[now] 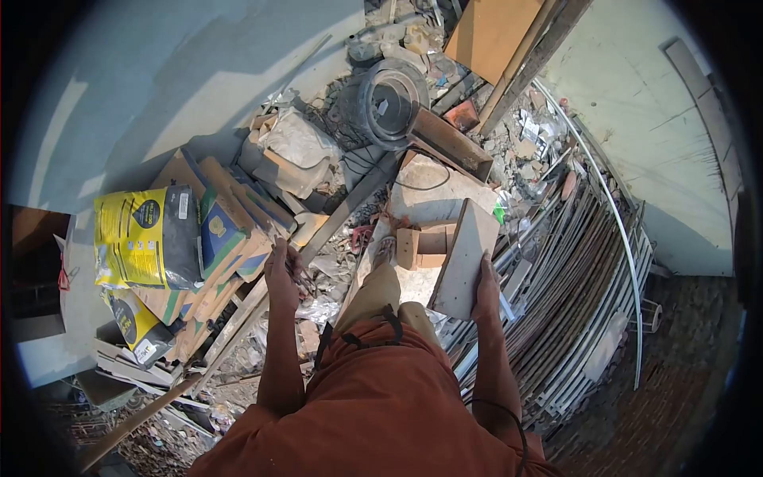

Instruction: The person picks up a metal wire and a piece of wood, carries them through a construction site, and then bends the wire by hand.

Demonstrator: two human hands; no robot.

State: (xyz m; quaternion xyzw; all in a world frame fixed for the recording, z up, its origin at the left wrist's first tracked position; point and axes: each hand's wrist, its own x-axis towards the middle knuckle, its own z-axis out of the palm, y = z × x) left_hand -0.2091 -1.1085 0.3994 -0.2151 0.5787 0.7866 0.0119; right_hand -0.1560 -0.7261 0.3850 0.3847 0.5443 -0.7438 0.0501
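Observation:
My right hand (486, 292) grips the right edge of a flat grey board (466, 258), fingers around the rim. The board stands tilted beside some light-brown wooden blocks (420, 249). Under them lies a larger dusty board (425, 176), in front of my legs. My left hand (283, 277) is raised on the left, over the rubble and close to stacked cartons (230, 215). Its fingers are curled in, and I cannot tell what is inside them.
A yellow and black bag (147, 238) lies on the cartons against the wall. A dark round tub (389, 103) sits among rubble at the back. Many long thin rods (548, 278) are heaped on the right, with a bent white pipe (616, 215) over them. Planks lean behind.

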